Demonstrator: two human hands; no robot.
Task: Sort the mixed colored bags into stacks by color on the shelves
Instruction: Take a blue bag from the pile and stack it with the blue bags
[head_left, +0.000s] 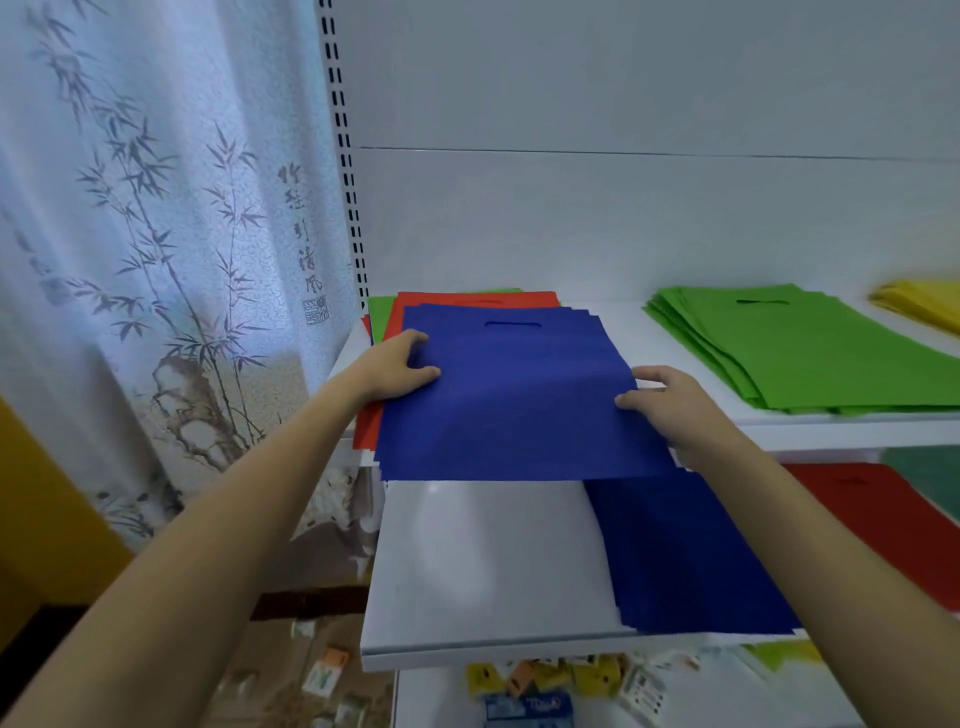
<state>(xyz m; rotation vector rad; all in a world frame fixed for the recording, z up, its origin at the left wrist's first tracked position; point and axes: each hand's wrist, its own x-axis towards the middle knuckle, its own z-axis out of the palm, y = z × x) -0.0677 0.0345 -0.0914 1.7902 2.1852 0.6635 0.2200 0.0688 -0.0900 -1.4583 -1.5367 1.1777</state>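
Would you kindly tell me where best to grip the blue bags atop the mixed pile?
Pinch the side edges, coming from the front: the blue bags lie flat, overhanging the shelf, where the left hand and right hand hold them.

blue bags (519, 405), green stack (810, 348), bamboo-print curtain (156, 234)

I read this as a shop: white metal shelves (467, 561) on a slotted upright (340, 145), a flat stack of green bags (810, 348), small packaged goods (540, 680) on the bottom tier.
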